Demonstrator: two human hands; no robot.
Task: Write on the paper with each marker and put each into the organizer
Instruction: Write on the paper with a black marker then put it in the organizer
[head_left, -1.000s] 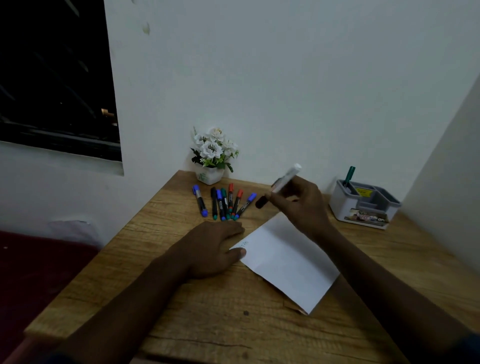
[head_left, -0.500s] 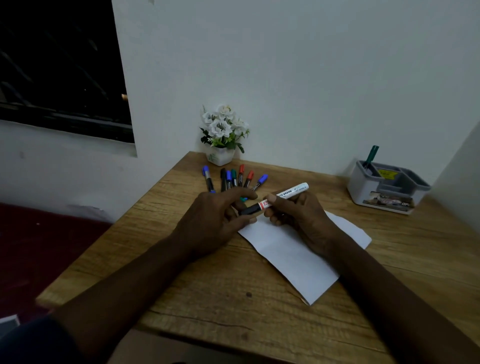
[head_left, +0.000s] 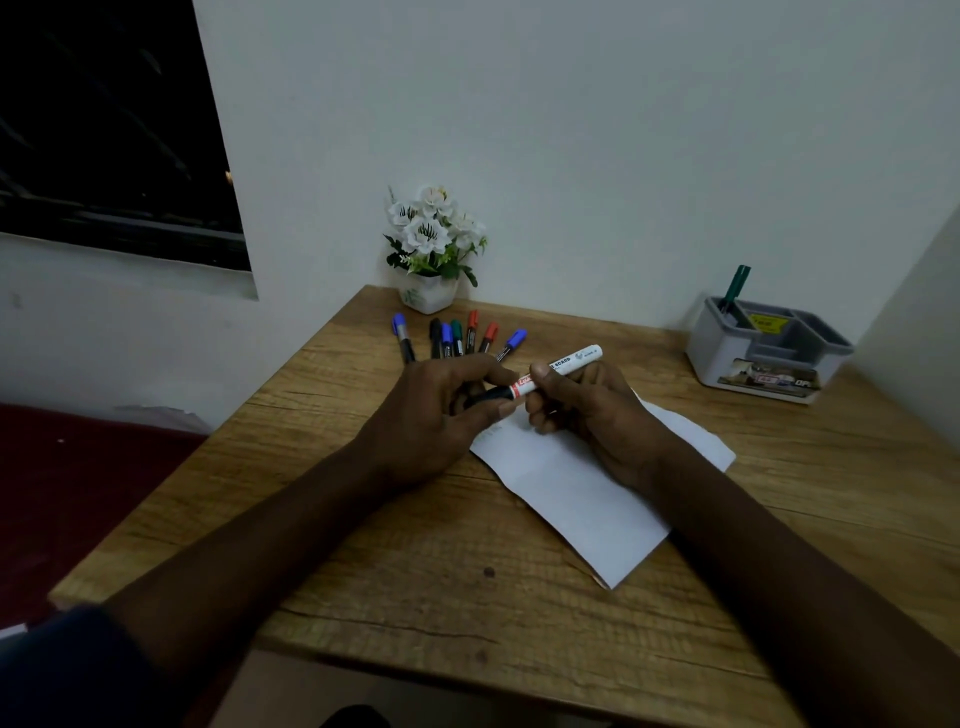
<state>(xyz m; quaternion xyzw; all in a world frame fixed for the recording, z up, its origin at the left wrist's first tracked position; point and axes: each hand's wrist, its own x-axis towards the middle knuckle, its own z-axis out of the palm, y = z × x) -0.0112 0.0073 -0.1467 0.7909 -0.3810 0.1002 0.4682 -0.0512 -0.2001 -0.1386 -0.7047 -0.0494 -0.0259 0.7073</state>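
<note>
We hold the white marker (head_left: 566, 364) just above the paper (head_left: 587, 493), over its far-left corner. Our right hand (head_left: 587, 410) has its grip wrapped round the white barrel, and our left hand (head_left: 431, 415) pinches the black cap end, so both grips grasp the same marker. The cap looks still on, so we judge this one is about to be uncapped and not yet written with. One green marker (head_left: 737, 286) already stands in the organizer (head_left: 701, 348) at the far right of the table (head_left: 415, 571). Seven capped markers (head_left: 457, 338) lie in a row near the back edge, all left to do. Faint marks near the paper's corner are too dim to read
</note>
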